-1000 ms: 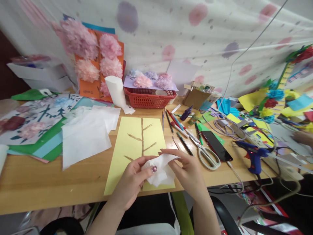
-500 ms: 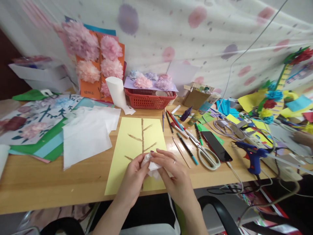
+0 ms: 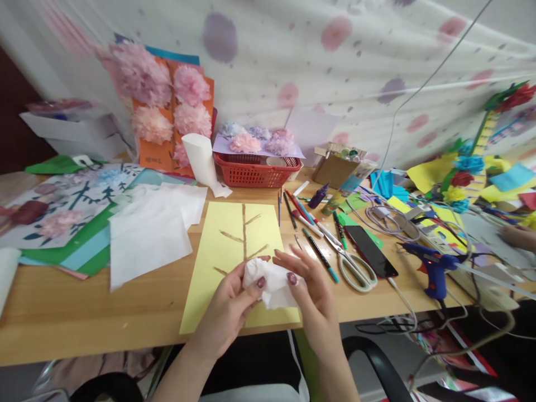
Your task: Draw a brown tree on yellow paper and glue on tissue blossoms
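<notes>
A crumpled white tissue [image 3: 274, 283] is between my two hands, above the lower part of a yellow sheet of paper [image 3: 205, 251]. My left hand [image 3: 228, 307] pinches its left side, thumb in front and fingers behind. On the other side my right hand [image 3: 312, 296] holds the tissue's right edge with the thumb, while its other fingers are stretched and spread behind. A brown branch with twigs [image 3: 244, 231] is painted on the yellow paper; its lower end is hidden by my hands and the tissue.
White tissue sheets [image 3: 148, 240] lie to the left, a paper roll [image 3: 199, 159] and red basket [image 3: 257, 172] behind. Several pens, scissors [image 3: 355, 271], a phone [image 3: 371, 251] and a blue glue gun [image 3: 435, 268] with cables lie right. Another person's hand [image 3: 519, 237] shows at far right.
My hands have moved apart slightly, and the tissue is opened wider between them. The right fingers have lifted and spread; the right thumb now shows on the tissue's front.
</notes>
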A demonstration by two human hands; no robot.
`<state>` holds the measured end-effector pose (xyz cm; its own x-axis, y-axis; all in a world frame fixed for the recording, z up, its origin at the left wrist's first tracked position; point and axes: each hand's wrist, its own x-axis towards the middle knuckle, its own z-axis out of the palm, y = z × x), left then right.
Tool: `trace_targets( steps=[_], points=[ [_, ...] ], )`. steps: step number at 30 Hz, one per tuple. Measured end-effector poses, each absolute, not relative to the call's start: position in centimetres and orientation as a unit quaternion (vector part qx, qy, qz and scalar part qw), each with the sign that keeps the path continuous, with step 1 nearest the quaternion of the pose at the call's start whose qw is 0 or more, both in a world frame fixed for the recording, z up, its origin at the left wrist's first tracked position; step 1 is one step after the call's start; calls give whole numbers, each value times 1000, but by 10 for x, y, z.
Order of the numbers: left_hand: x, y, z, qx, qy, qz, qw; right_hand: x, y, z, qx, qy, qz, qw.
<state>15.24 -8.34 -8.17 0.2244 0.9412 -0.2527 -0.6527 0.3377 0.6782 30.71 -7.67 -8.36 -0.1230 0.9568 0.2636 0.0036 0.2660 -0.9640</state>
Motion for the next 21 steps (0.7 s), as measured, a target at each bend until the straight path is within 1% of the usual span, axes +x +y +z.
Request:
trace_targets(
  steps=[2,5,7,9,16,21],
  points=[
    [153,-83,-83,215,326,543,743,307,-77,-87,-421,-519,495,555],
    [156,-82,-85,212,330,568,724,307,-75,-92,-456,-469,536,533],
    [158,-82,-84,214,336,571,717,305,-73,-96,-470,-443,540,540],
    [160,-83,-84,216,353,563,715,303,-70,-98,-467,-423,532,565],
    [161,-85,-84,284,441,539,659,291,-70,-90,-449,-418,520,594],
    [161,-85,-85,299,453,523,657,288,-72,-88,-452,-464,511,565]
  ],
)
